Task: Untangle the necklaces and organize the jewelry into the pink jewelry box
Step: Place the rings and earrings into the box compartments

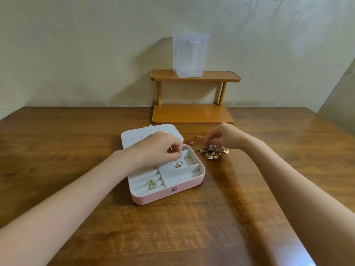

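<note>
While the pink jewelry box lies open on the wooden table, long axis running near-left to far-right and lid flat behind, the left hand hovers over its far compartment, fingertips pinched; what they hold is unclear. The right hand pinches at the tangled jewelry pile beside the box. A ring sits in a middle compartment, a pendant on the ring rolls.

The jewelry box is lying open near the middle of the table, its lid lying flat toward the far edge. A ring is sitting in a compartment on the box's right side, a pendant in its near left section. The jewelry pile is lying just right of the box. A shelf is standing at the far edge, with a container on its top tier.
</note>
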`<state>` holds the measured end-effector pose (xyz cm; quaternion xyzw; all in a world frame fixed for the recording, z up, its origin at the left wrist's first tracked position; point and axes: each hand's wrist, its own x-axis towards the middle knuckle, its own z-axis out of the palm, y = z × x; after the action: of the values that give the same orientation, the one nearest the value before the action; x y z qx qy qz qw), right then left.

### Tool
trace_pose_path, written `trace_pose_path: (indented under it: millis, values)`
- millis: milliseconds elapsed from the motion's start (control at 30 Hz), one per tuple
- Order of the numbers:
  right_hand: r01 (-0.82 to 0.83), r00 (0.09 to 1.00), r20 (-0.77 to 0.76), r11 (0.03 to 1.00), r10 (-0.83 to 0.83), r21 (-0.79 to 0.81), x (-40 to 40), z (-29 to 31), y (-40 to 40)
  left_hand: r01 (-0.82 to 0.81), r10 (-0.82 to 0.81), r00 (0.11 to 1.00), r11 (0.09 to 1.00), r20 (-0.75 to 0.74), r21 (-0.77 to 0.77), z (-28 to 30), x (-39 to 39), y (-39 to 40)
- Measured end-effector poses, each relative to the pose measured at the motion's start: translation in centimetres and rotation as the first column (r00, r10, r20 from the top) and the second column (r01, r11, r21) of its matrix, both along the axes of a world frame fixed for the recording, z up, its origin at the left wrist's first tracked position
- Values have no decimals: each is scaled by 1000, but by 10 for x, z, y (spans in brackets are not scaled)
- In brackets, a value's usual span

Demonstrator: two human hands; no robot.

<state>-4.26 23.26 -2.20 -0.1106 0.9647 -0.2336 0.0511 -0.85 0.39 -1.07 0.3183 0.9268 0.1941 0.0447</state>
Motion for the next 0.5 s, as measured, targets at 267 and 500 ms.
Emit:
trace_pose_path:
  millis: [267, 500]
  values:
    - [85, 996, -45, 989, -80, 123, 7, 8, 4, -28, 27, 999, 998, 16, 60, -4, 3, -3]
    - [107, 994, -22, 984, -105, 139, 13, 4, -1, -18, 16, 1000, 997, 23, 75, -7, 9, 3]
